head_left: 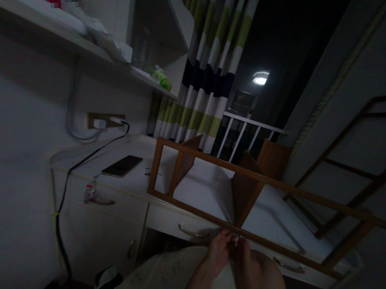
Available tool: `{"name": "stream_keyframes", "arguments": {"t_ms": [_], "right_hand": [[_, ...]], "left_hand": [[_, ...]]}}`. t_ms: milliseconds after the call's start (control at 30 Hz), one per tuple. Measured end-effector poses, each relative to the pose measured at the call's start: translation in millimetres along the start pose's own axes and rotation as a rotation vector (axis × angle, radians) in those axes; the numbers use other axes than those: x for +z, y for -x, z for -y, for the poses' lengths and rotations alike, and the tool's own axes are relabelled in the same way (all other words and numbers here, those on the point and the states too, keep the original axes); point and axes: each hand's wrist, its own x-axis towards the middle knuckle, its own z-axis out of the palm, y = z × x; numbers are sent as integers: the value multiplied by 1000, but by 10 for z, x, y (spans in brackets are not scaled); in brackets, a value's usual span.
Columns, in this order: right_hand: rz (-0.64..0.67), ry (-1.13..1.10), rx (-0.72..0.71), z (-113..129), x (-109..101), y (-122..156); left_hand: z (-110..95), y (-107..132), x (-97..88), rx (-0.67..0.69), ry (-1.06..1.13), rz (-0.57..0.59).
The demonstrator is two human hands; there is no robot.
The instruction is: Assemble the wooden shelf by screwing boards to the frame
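A brown wooden shelf frame [199, 210] lies on its side across the white desk, with flat boards [246, 191] fixed between its rails. Close to its lower front rail, my left hand [219, 249] has its fingers bent inward at the tips. Beside it on the right, my right hand [246, 257] is closed, fingers curled in. Between the fingertips shows a small dark and pale bit, too dim to name. Several small thin pieces, perhaps screws [152, 172], lie on the desk left of the frame.
A phone [122, 166] lies on the white desk [137, 181], left of the frame. A black cable [85, 157] runs from the wall socket [92, 120] to the floor. Above hangs a shelf [96, 50]; a striped curtain [206, 82] and a brown ladder-like frame [350, 163] stand behind and right.
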Motion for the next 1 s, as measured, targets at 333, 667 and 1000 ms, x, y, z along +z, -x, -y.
{"name": "stream_keyframes", "arguments": {"t_ms": [333, 667, 1000], "right_hand": [[-42, 54, -192, -45, 118, -45], [-55, 126, -399, -178, 196, -31], [-48, 263, -470, -131, 146, -99]], "left_hand": [[42, 2, -13, 45, -11, -51], [10, 33, 2, 24, -34, -22], [-56, 54, 20, -43, -74, 39]]}}
